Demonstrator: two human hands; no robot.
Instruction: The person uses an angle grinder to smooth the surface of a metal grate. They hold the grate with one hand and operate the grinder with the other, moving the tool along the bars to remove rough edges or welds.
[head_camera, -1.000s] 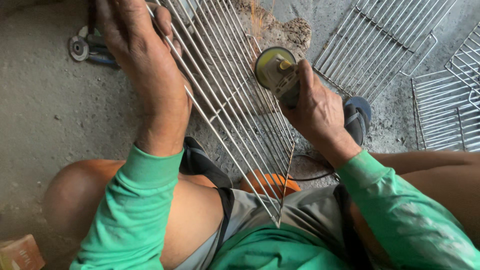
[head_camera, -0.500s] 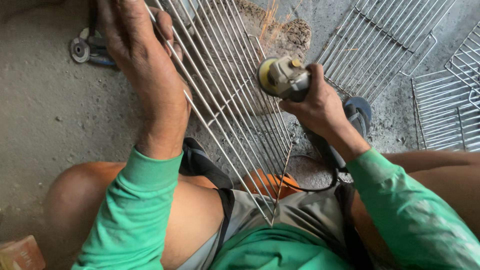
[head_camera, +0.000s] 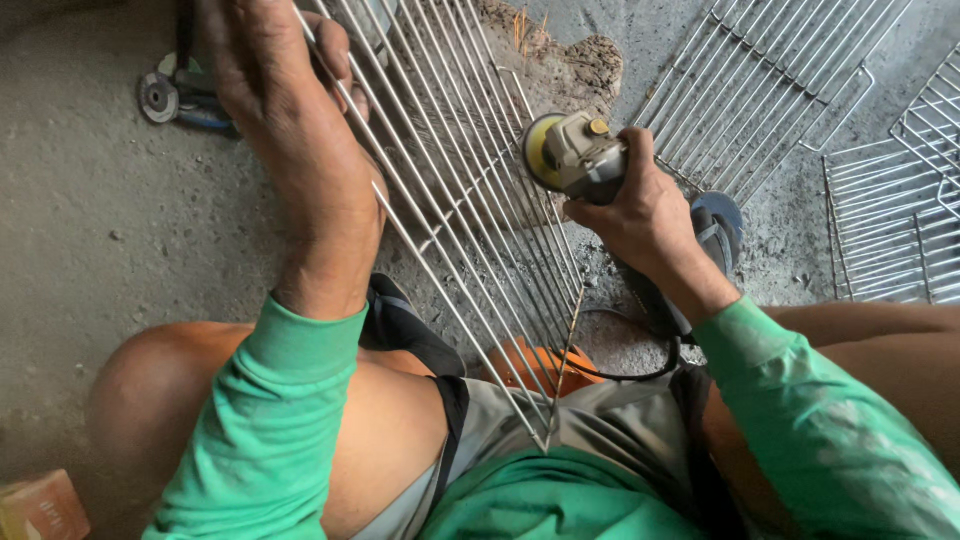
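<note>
Left hand (head_camera: 275, 75) at 11 o'clock, clenched around the upper wires of a wire rack (head_camera: 470, 200), holding it tilted; the rack runs from 12 o'clock down to its lower corner at 6 o'clock, resting against the person's lap. Right hand (head_camera: 640, 215) at 2 o'clock of centre, wrapped tight round the body of an angle grinder (head_camera: 580, 155); its yellowish disc (head_camera: 537, 150) touches the rack's right edge wires. Black cable (head_camera: 650, 360) loops from the grinder toward 5 o'clock, over the lap. Green long sleeves (head_camera: 270, 420) on both arms, bare knees at 8 and 4 o'clock. Foot in a blue-grey sandal (head_camera: 722, 215) just beside the right hand, at 3 o'clock. Orange object (head_camera: 535, 365) behind the rack's lower corner, kind unclear. More wire racks (head_camera: 760, 90) flat on the concrete floor (head_camera: 90, 250) at 1 to 3 o'clock, well apart from the held one. Second grinder with loose discs (head_camera: 165, 95) on the floor at 10 o'clock, beside the left hand. Small cardboard box (head_camera: 40, 505) at 8 o'clock corner. Dark dust patch (head_camera: 590, 60) on floor at 12 o'clock.
</note>
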